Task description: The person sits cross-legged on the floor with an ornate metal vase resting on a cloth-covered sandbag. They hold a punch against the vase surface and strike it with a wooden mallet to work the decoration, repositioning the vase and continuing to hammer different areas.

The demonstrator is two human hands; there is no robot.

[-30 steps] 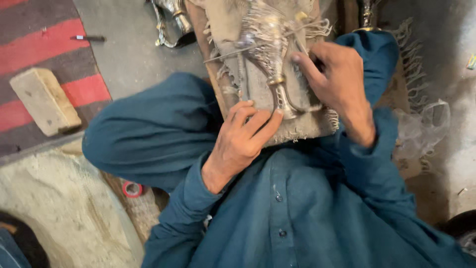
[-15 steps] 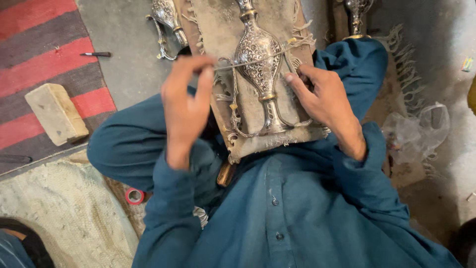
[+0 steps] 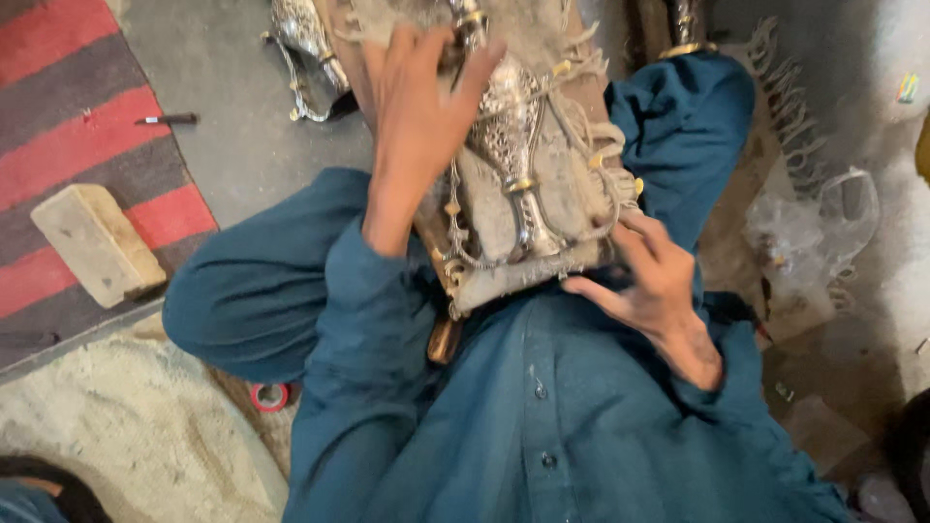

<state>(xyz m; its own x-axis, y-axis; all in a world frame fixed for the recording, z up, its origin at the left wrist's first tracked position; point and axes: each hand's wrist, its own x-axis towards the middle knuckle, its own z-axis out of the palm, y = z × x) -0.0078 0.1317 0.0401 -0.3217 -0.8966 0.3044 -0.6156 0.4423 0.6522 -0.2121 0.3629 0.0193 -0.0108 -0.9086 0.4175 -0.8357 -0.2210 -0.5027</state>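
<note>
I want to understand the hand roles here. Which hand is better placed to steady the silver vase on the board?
Probably the left hand: it already lies across the silver vase near its neck. The right hand is lower, at the near edge of the board, off the vase.

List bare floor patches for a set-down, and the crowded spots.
Free: grey concrete floor between the red-striped rug and the silver ornate jug. Crowded: lap board under the left hand and right hand; crumpled clear plastic on the right.

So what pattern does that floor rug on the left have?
Red and dark grey stripes on the woven floor rug, seen in the head view.
</note>
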